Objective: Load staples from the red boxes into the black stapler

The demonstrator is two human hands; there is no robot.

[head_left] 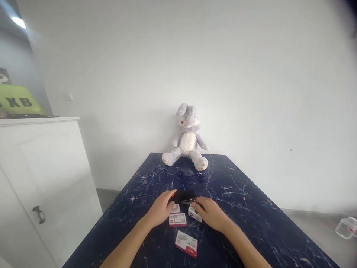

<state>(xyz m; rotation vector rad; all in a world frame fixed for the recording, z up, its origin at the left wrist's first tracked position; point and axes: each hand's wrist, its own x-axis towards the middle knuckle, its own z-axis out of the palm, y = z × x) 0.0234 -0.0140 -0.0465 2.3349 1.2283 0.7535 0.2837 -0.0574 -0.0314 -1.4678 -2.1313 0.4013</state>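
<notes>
What looks like a black stapler (186,195) with an orange-red end lies across the dark table, a shiny metal strip (186,202) along its near side. My left hand (161,209) grips its left end, fingers over the top and thumb at the near side. At the other end, my right hand (210,212) has thumb and fingertips pinched together by the metal strip; what is between them is hidden. Just under these fingers sits a small white box (195,214), partly covered. Red-and-white staple boxes, one in the middle (177,220) and a nearer one (186,243), lie between my forearms.
Another small white-and-red box (175,208) lies beside my left thumb. A grey plush rabbit (188,139) sits at the far end of the blue marbled table (231,178), against the wall. At left stands a white cabinet (50,156); a clear plastic bottle (346,227) is on the right.
</notes>
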